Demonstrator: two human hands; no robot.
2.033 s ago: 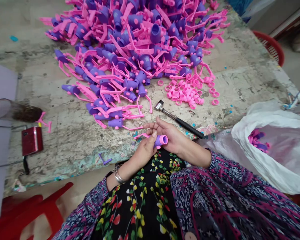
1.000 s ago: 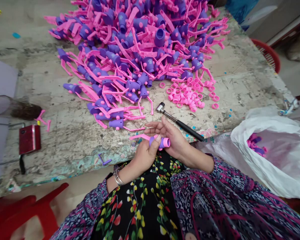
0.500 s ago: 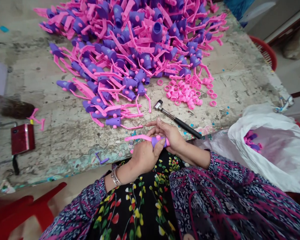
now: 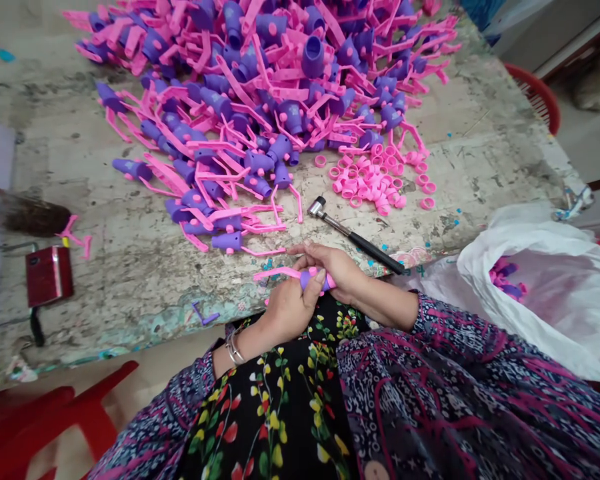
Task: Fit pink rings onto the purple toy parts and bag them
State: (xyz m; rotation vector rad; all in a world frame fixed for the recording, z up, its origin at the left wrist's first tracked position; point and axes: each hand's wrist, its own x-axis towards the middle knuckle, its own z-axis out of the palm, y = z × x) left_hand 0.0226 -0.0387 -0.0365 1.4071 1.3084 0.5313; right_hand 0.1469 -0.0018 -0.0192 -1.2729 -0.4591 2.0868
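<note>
Two hands (image 4: pixel 287 307) (image 4: pixel 344 270), one held piece (image 4: pixel 325 284), one hammer (image 4: pixel 355 239)

2 patterned sleeves (image 4: pixel 465 340) flank black floral fabric (image 4: pixel 273 417).

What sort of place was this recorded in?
Probably a small workshop: a worn, stained table bears a big heap of purple-and-pink plastic parts, and a black-handled tool lies near its edge.
</note>
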